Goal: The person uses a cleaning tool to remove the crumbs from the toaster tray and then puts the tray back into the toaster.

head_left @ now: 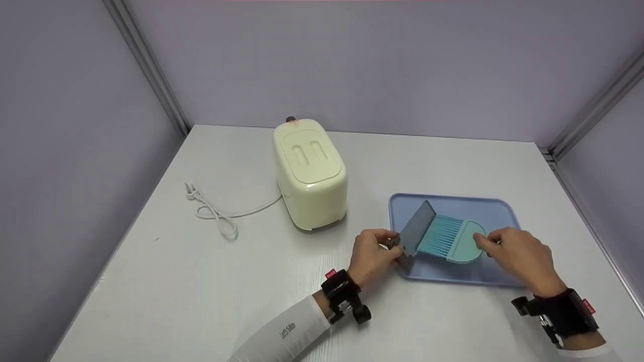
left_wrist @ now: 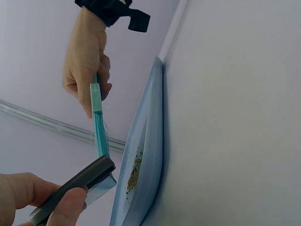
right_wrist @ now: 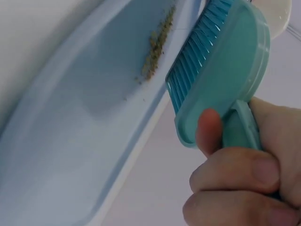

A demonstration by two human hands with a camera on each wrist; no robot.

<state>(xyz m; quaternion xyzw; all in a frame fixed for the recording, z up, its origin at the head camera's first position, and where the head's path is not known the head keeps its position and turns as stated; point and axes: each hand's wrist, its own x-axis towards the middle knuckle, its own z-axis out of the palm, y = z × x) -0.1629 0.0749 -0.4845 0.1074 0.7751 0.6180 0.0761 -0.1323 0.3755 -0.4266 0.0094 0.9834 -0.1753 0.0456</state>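
My left hand pinches a grey metal crumb tray by its dark thicker end, thumb on one side and fingers on the other. The crumb tray is tilted above the left part of a blue tray. In my right hand is a teal brush, gripped by its handle. Its bristles point left at the face of the crumb tray and appear to touch it. Greenish-brown crumbs lie in a small heap on the blue tray, seen in both wrist views and hidden in the head view.
A cream toaster with its lid on stands left of the blue tray, towards the back of the white table. Its white cord lies looped to the left, ending in a plug. Lilac panels close off the back and sides.
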